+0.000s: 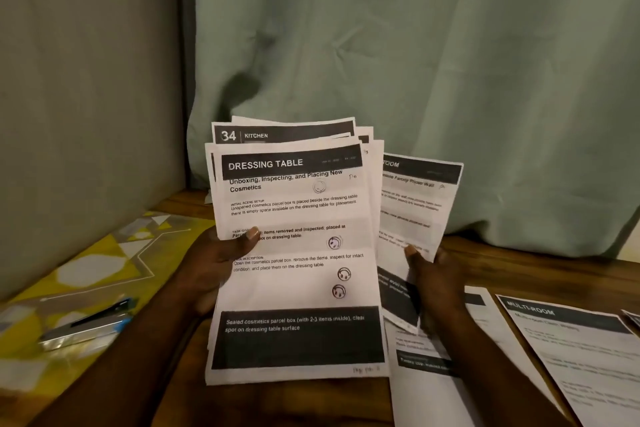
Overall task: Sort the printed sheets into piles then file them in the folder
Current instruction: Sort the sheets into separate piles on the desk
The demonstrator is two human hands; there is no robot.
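Thumb of the left hand (pixel 214 263) clamps a fanned stack of printed sheets (pixel 298 253), "DRESSING TABLE" on top, upright above the wooden table (pixel 519 263). The right hand (pixel 436 284) pinches a single sheet (pixel 415 204) just beside it, heading half hidden; a "MULTI-ROOM" sheet (pixel 575 347) lower right is cut off.

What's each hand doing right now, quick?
Left hand: grips the stack of sheets, thumb across its front.
Right hand: pinches a separate sheet beside the stack.

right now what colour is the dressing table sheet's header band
Header band: black with white lettering, head view.
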